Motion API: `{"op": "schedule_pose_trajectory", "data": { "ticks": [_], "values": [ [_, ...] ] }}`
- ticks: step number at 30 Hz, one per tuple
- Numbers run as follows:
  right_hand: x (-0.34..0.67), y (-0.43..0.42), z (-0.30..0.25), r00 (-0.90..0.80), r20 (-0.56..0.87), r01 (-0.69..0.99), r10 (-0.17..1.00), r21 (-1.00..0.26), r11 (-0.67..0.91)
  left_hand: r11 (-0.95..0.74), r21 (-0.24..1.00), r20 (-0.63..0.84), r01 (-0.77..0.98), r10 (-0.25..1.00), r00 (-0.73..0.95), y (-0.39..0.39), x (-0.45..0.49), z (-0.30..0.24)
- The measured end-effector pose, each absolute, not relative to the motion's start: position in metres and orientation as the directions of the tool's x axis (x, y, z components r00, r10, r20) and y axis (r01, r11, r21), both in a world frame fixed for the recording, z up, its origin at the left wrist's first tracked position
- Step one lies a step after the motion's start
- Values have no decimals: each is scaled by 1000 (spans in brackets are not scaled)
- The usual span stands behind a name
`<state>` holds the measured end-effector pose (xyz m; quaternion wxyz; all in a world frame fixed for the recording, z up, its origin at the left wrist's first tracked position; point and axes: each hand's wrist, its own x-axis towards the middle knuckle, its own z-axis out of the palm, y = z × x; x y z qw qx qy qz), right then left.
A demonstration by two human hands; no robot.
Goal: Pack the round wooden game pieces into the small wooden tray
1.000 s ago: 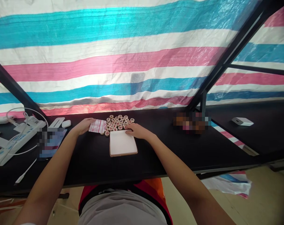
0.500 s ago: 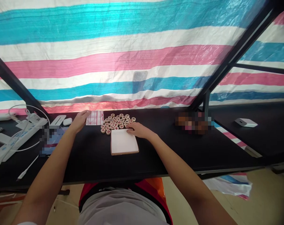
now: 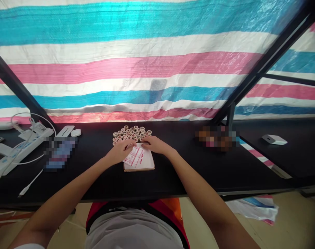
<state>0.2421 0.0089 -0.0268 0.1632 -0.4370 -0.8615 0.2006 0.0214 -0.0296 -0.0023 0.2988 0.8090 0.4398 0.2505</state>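
A flat white box with a wooden edge (image 3: 143, 164) lies on the black table (image 3: 173, 166) in front of me. My left hand (image 3: 119, 152) is closed on a folded paper sheet with red grid lines (image 3: 135, 157) and holds it over the box. My right hand (image 3: 153, 143) rests at the box's far right corner, its fingers curled near the pieces; whether it holds anything is hidden. Just behind the box lies a cluster of several round wooden chess pieces (image 3: 131, 133).
At the left are a white power strip with cables (image 3: 19, 147), a white stand (image 3: 65, 131) and a small white oval device (image 3: 75, 132). A small white box (image 3: 273, 139) sits far right. A striped tarp hangs behind, crossed by black frame bars (image 3: 253, 74).
My left hand has carried the red-lined paper from the table's far left of the pieces over to the white box. My right hand has stayed at the box's corner.
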Motion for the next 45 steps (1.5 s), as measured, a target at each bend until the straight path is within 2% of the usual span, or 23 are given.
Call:
{"op": "schedule_pose_trajectory", "data": {
  "ticks": [3,11,17,20,22,26,30,35,41,45],
  "values": [
    [243,10,-28,-565,104,691,819,-483,538,-451,688,144,568,852,503,-32,26,-6],
    [244,12,-31,-564,104,678,819,-508,531,-379,742,170,553,905,391,-29,30,-10],
    [249,14,-31,-535,85,647,841,-599,472,-362,868,179,340,867,466,-25,28,-10],
    [251,15,-32,-514,67,630,855,-647,430,-352,874,178,336,874,452,-23,27,-14],
    [253,15,-31,-507,55,625,860,-664,411,-419,810,195,411,853,485,-22,25,-15],
    [254,14,-29,-491,45,619,870,-685,385,-609,596,230,523,754,616,-22,22,-16],
    [254,12,-27,-484,36,625,874,-686,374,-654,511,223,558,727,649,-21,20,-15],
    [254,13,-28,-488,39,636,872,-669,386,-775,291,207,562,624,754,-18,15,-14],
    [252,15,-31,-487,25,633,873,-678,373,-804,196,210,562,594,777,-18,12,-14],
    [256,14,-27,-475,57,619,878,-687,379,-806,188,318,561,590,742,-12,5,-9]
  ]
}}
